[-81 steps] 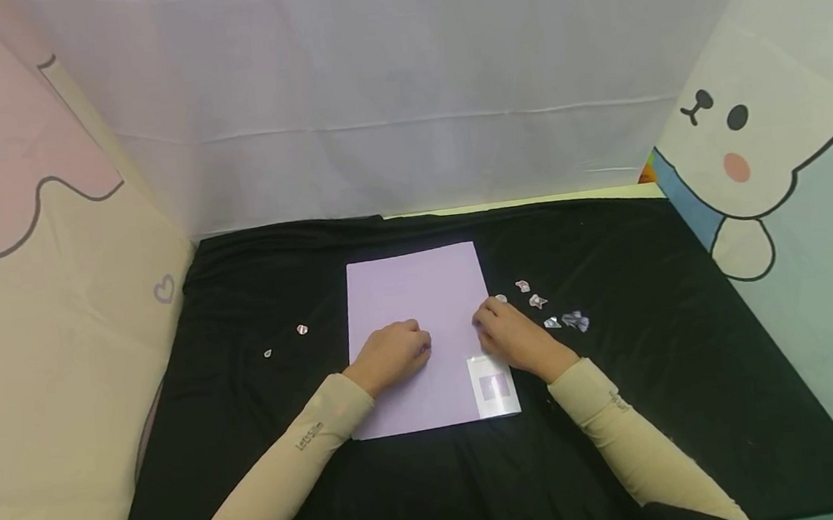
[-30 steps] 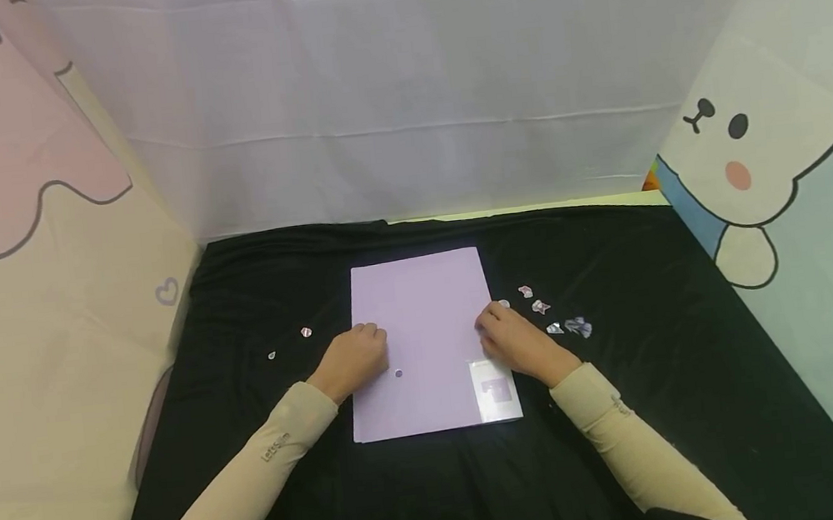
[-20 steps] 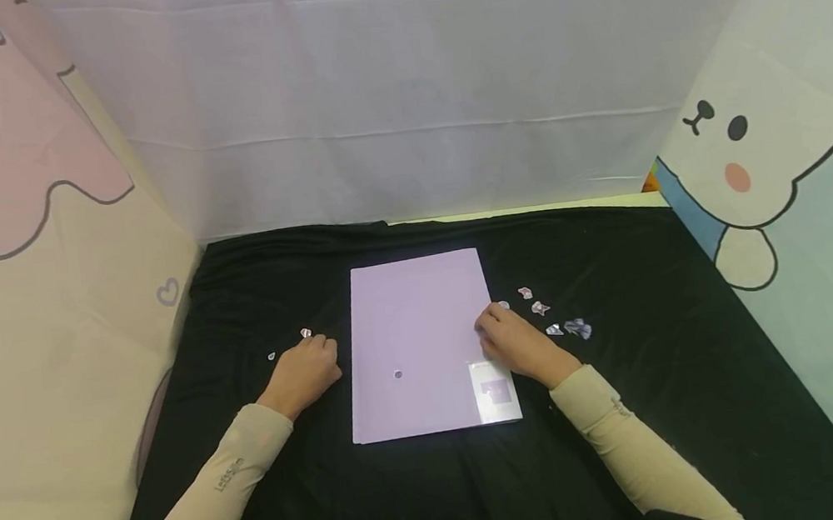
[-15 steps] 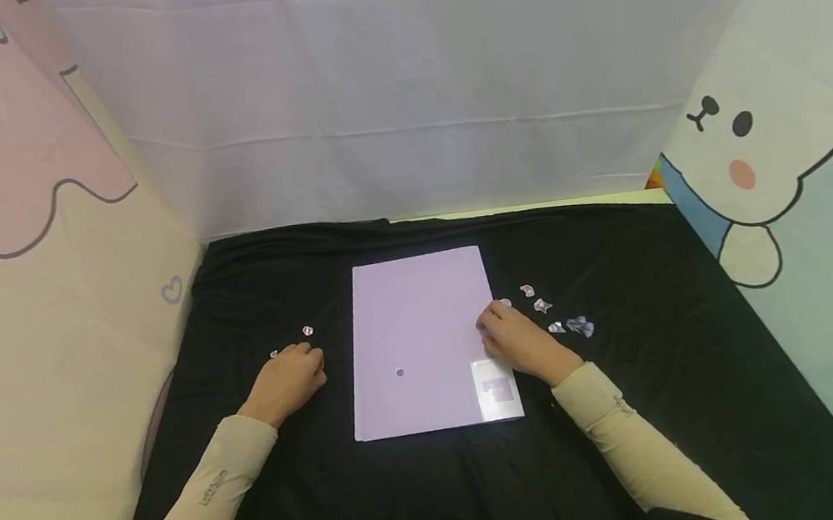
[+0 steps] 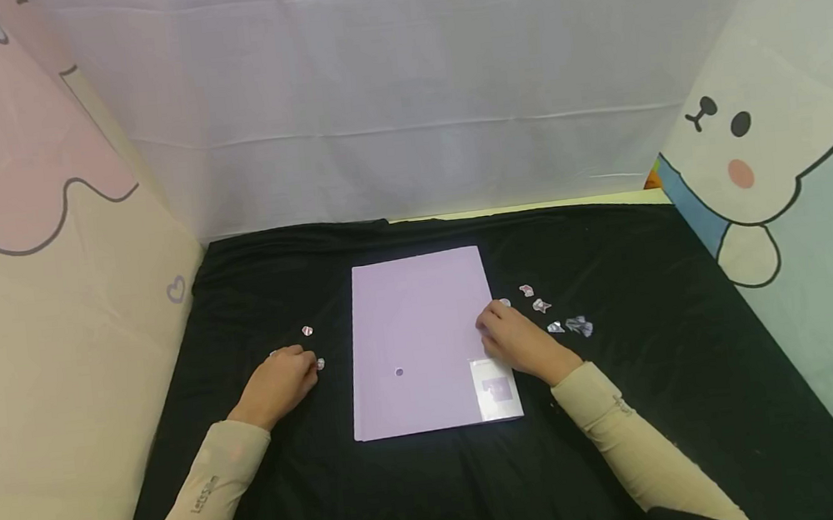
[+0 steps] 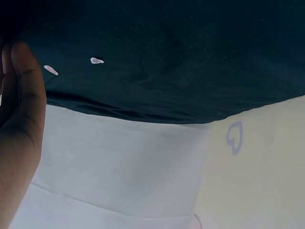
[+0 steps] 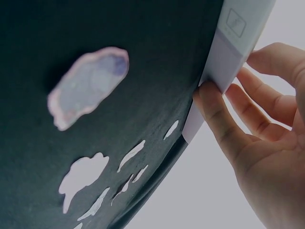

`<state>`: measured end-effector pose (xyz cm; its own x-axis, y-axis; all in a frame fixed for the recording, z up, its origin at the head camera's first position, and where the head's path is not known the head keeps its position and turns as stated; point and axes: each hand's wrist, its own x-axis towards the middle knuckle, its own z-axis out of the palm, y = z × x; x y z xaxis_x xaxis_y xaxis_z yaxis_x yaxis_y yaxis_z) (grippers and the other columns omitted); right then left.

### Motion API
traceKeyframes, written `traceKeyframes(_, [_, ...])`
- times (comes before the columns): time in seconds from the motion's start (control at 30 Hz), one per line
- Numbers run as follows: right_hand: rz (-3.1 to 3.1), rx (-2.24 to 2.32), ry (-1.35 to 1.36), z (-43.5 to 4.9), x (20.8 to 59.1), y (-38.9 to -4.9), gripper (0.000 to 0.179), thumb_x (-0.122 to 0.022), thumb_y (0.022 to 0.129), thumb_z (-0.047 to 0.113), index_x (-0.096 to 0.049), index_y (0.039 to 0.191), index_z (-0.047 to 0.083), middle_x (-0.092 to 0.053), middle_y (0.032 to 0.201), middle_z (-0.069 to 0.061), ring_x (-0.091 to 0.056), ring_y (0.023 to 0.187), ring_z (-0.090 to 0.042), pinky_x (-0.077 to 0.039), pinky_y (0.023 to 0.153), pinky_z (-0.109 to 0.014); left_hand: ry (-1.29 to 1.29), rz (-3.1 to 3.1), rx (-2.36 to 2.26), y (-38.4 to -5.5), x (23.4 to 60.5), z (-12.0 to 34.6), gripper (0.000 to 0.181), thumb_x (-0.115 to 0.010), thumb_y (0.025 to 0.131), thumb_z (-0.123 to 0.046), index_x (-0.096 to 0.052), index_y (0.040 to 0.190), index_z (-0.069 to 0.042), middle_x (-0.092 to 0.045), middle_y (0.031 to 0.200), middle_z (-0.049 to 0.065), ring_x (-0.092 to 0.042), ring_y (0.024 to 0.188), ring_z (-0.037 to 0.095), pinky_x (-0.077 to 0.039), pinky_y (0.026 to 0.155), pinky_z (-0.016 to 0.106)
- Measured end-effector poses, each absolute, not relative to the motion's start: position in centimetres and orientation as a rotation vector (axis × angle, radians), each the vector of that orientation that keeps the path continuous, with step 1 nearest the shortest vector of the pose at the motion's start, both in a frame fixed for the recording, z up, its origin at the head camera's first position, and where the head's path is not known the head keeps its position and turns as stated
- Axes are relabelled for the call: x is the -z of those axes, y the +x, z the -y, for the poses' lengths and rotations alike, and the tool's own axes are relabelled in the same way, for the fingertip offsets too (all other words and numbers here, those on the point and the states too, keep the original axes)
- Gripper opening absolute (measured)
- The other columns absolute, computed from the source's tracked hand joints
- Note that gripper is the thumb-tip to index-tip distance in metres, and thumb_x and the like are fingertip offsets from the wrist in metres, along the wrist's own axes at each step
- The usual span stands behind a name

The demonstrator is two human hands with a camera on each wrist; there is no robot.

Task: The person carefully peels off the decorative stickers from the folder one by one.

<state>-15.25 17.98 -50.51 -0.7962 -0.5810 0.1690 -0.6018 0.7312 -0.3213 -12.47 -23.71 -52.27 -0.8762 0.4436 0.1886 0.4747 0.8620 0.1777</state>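
A lilac folder lies flat on the black cloth, with a small round mark at its lower left and a white label at its near right corner. My right hand rests on the folder's right edge, and in the right wrist view its fingertips touch that edge. My left hand is on the cloth left of the folder, right beside a small cut-out sticker. The hand partly hides another tiny sticker. A further small sticker lies beyond. The left fingertips are largely hidden.
Several cut-out stickers are scattered right of the folder, including a larger grey, fan-shaped one. The black cloth spreads over the table. Fabric screens with cartoon prints stand left and right; a white curtain hangs behind.
My left hand has moved left off the folder onto the cloth, uncovering the round mark. A small sticker now shows beside its fingers. My right hand and the folder have barely moved.
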Motion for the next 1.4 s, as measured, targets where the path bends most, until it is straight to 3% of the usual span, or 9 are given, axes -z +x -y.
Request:
traceKeyframes(0.3, [2.844, -0.554, 0.997, -17.9, 50.7, -15.3, 0.014, -0.067, 0.091, 0.001, -0.065, 0.104, -0.003, -0.059, 0.104, -0.015, -0.063, 0.092, -0.027, -0.055, 0.088, -0.037, -0.700, 2.921, 0.365, -12.6, 52.0, 23.4, 0.008, -0.074, 0.087, -0.006, -0.072, 0.080, -0.004, -0.052, 0.066, 0.000, -0.045, 0.057, 0.014, -0.044, 0.054, 0.032])
traceKeyframes(0.7, [2.818, -0.562, 1.016, -17.9, 50.7, -15.3, 0.013, -0.066, 0.090, 0.000, -0.065, 0.103, -0.003, -0.059, 0.103, -0.016, -0.063, 0.090, -0.027, -0.055, 0.086, -0.037, -0.768, 2.834, 0.403, -13.6, 52.3, 21.5, 0.006, -0.073, 0.084, -0.003, -0.071, 0.080, -0.007, -0.056, 0.071, 0.001, -0.052, 0.060, 0.015, -0.052, 0.059, 0.034])
traceKeyframes(1.0, [2.850, -0.561, 0.991, -17.9, 50.5, -15.3, 0.015, -0.066, 0.091, 0.001, -0.065, 0.105, -0.002, -0.059, 0.105, -0.016, -0.063, 0.093, -0.028, -0.055, 0.089, -0.038, -0.850, 2.814, 0.469, -14.3, 52.3, 17.4, 0.003, -0.074, 0.086, -0.007, -0.076, 0.088, -0.006, -0.058, 0.072, 0.001, -0.049, 0.062, 0.012, -0.049, 0.058, 0.027])
traceKeyframes(1.23, [2.848, -0.554, 0.984, -17.9, 50.7, -15.2, 0.014, -0.066, 0.091, 0.001, -0.065, 0.104, -0.002, -0.059, 0.104, -0.015, -0.062, 0.092, -0.027, -0.055, 0.087, -0.038, -1.001, 2.812, 0.466, -14.1, 52.5, 13.9, 0.005, -0.071, 0.088, -0.007, -0.076, 0.089, -0.008, -0.061, 0.076, 0.001, -0.054, 0.066, 0.012, -0.053, 0.063, 0.028])
traceKeyframes(1.4, [2.834, -0.543, 0.987, -18.0, 50.8, -15.4, 0.014, -0.067, 0.090, 0.000, -0.066, 0.104, -0.002, -0.059, 0.103, -0.015, -0.062, 0.091, -0.027, -0.055, 0.087, -0.038, -1.050, 2.801, 0.427, -13.9, 52.4, 12.8, 0.002, -0.075, 0.088, -0.011, -0.074, 0.088, -0.009, -0.061, 0.077, 0.000, -0.055, 0.068, 0.012, -0.054, 0.065, 0.028])
